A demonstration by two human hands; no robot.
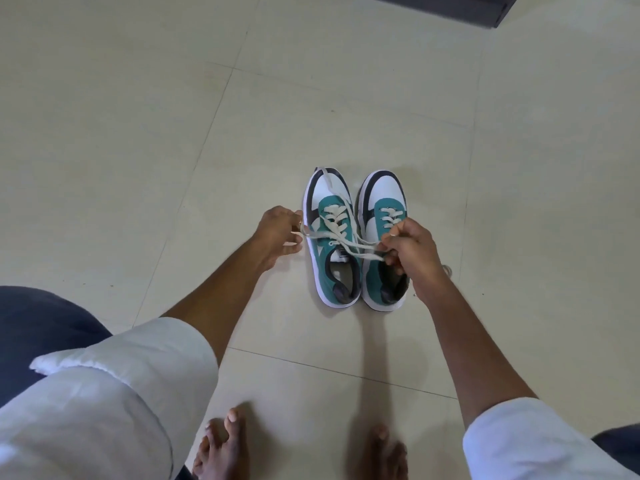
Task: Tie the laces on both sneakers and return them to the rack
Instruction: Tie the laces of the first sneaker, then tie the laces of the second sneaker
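Note:
Two teal, white and black sneakers stand side by side on the tiled floor, toes pointing away from me. The left sneaker (pixel 330 268) has cream laces (pixel 341 237) pulled out sideways across its tongue. My left hand (pixel 277 233) pinches one lace end just left of that shoe. My right hand (pixel 410 247) grips the other lace end over the opening of the right sneaker (pixel 382 202), hiding part of that shoe. One loose lace end trails forward over the left sneaker's toe. The right sneaker's lace ends are hidden.
Pale floor tiles (pixel 138 133) spread all around the shoes. A dark piece of furniture (pixel 450 5) shows at the top right edge. My bare feet (pixel 221 448) stand close below the shoes, with white sleeves and dark trousers at the frame's bottom.

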